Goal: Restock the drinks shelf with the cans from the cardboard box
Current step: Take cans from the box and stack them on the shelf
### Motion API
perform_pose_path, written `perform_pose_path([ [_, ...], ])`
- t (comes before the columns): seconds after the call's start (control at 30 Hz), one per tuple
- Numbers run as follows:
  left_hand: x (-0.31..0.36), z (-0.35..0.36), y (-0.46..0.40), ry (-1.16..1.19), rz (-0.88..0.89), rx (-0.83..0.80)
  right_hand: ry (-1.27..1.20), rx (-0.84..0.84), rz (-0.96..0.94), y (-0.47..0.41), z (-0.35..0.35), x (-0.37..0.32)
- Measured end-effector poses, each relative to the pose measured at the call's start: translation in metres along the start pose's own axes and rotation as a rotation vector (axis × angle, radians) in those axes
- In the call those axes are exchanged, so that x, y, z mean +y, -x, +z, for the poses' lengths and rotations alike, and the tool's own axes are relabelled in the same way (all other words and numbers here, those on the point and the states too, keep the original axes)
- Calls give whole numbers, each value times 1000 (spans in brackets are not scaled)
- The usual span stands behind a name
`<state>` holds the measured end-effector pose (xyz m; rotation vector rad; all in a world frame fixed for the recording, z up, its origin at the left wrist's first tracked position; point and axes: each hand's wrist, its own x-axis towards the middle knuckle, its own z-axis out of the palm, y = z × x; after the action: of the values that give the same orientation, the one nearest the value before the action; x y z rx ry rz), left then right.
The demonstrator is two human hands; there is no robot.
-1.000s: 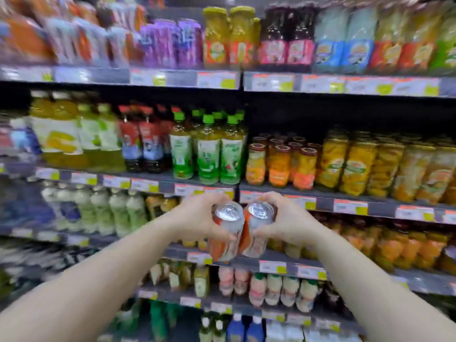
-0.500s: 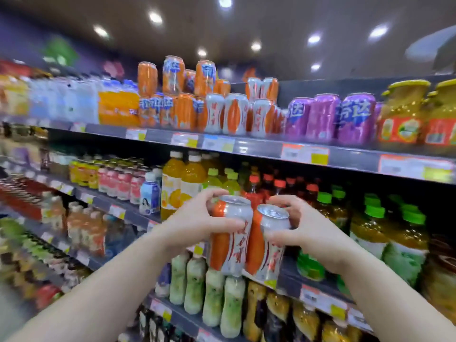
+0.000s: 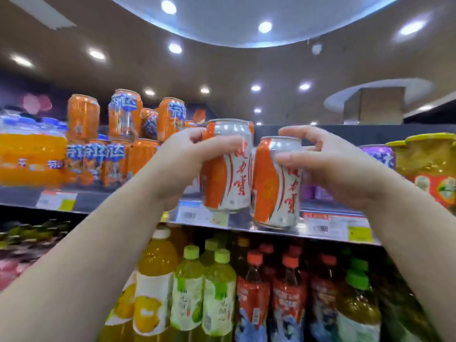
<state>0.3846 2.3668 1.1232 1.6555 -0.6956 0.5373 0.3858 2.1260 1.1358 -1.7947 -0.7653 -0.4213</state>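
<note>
Two orange-and-white cans are being held up side by side before the top drinks shelf point(image 3: 246, 224), one in each hand. The left hand point(image 3: 183, 156) is being wrapped around the left can point(image 3: 228, 174), thumb across its front and fingers curled over its upper rim, so the grip is clamped on that can. The right hand point(image 3: 328, 159) is being closed on the right can point(image 3: 277, 186) in the same way, thumb pressed to its face and fingers hooked over the top. The two cans are being kept upright and just beside each other, the left one slightly higher, with the right can's base level with the shelf's front edge at 6 o'clock of centre.

Below, at 6 o'clock, yellow, green and red bottles point(image 3: 219, 292) are being displayed on the next shelf down. Behind the hands, at 9 o'clock, orange cans point(image 3: 123, 114) are being stacked two high on the top shelf, with orange bottles point(image 3: 29, 156) farther left. At 3 o'clock, purple cans point(image 3: 380, 155) and yellow-lidded jars point(image 3: 429, 159) are being shown. Price tags point(image 3: 320, 227) are being carried along the shelf edge. Farthest off, at 12 o'clock, ceiling lights point(image 3: 264, 27) are shining.
</note>
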Motion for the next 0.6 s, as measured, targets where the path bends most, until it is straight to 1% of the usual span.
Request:
perform_pose_path([
  [0.07,1,3,-31,-14,53,-14,108,134,-8,-12,-8,-11],
  [0.13,-2,9,-56,-83,120,-7,200,240,2,-21,-14,-18],
  [0.23,-18,18,-83,-283,210,44,247,326,49,-28,-19,-16],
  [0.33,-38,26,-94,-578,220,78,292,380,112,-31,-18,-6],
  [0.4,-49,28,-94,-707,287,129,321,407,136,-33,-17,3],
  [0.5,-56,29,-91,-777,342,198,335,422,152,-37,-16,9],
  [0.6,-61,29,-87,-775,409,223,346,396,158,-39,-17,13],
])
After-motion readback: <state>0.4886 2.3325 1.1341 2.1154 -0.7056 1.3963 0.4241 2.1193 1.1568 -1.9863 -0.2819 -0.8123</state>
